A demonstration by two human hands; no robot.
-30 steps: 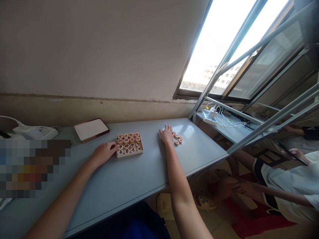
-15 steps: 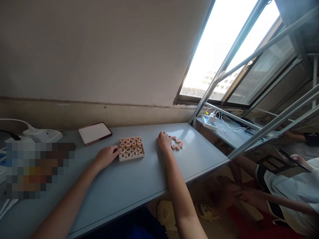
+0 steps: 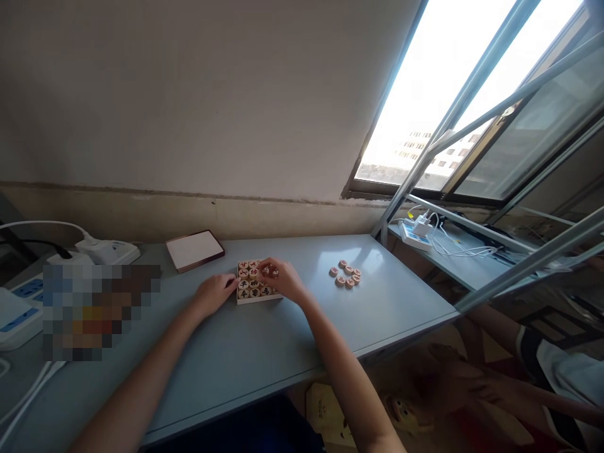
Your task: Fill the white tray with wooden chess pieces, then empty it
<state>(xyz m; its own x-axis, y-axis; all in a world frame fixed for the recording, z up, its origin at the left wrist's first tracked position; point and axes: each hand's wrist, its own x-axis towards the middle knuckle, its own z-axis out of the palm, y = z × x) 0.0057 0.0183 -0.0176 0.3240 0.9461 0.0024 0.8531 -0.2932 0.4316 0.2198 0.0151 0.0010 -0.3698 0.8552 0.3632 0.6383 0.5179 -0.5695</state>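
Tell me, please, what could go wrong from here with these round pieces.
The right hand over the tray might knock the packed pieces askew. The left hand at the tray's left side could nudge it. The loose pieces might scatter if the desk were bumped.

A long grey-blue table [image 3: 226,358] is set lengthwise along the wall [image 3: 212,126]. Near the middle of its top a shallow open box [image 3: 258,301] is laid flat, and well to the right of the box seven round pieces [image 3: 350,283] are spread in a loose ring. By the wall, behind and to the left of the box, a pale panel [image 3: 195,250] with dark edges is placed. The left end is taken up by white power strips [image 3: 126,254], white cables [image 3: 35,391] and something blurred out [image 3: 94,314]
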